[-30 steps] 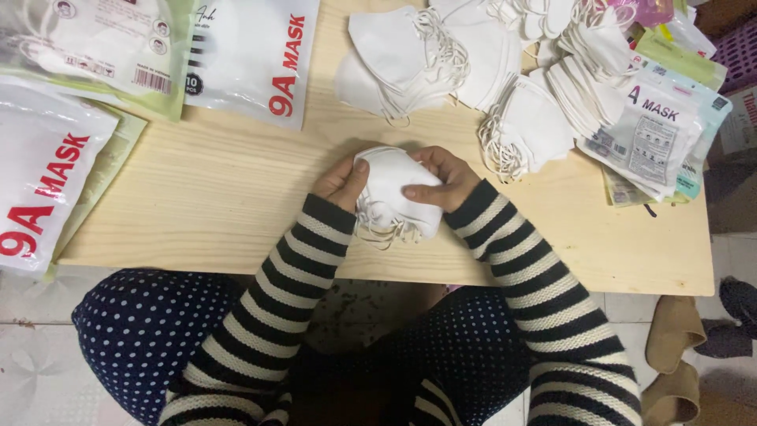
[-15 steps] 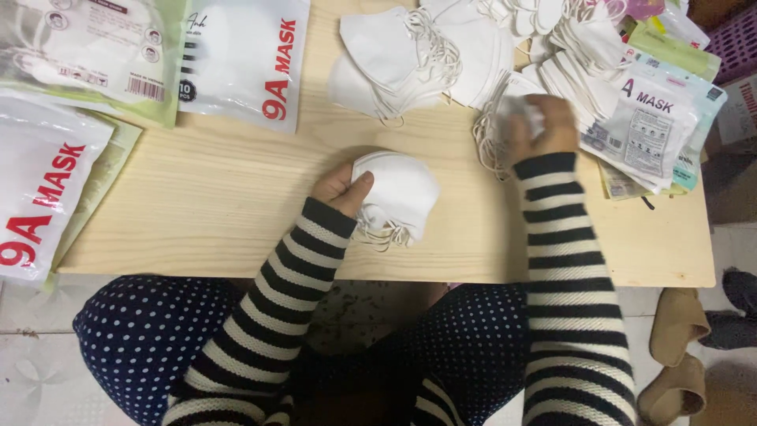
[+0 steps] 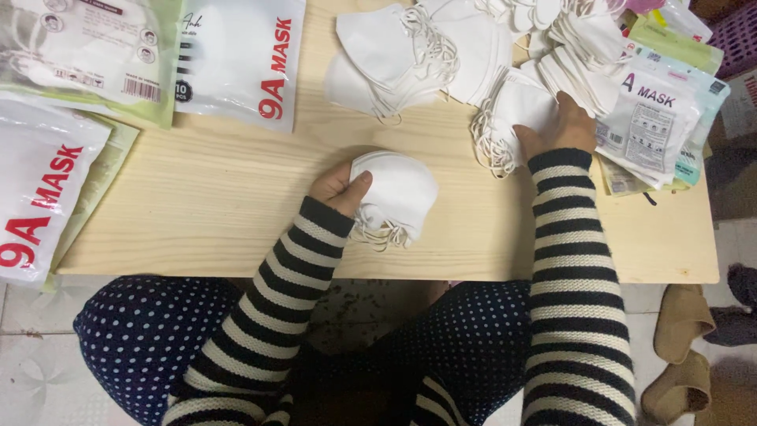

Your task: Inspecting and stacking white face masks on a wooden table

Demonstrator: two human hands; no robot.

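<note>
Stack pinned, next mask reached.

My left hand (image 3: 341, 188) grips the centre mask stack (image 3: 394, 193) steady; my right hand (image 3: 561, 126), fingers spread, touches the upper-right loose masks (image 3: 512, 110).

Pale wood surface (image 3: 221, 213) under everything. White sealed mask packs (image 3: 240, 59) at 11 o'clock, one more (image 3: 39, 197) at 9 o'clock hanging over edge. Printed pale-blue packets (image 3: 662, 118) at 2 o'clock. Tan slippers (image 3: 678, 355) on tiled floor (image 3: 31, 363) at 4 o'clock. Purple basket (image 3: 733, 31) at far 1 o'clock corner.
</note>
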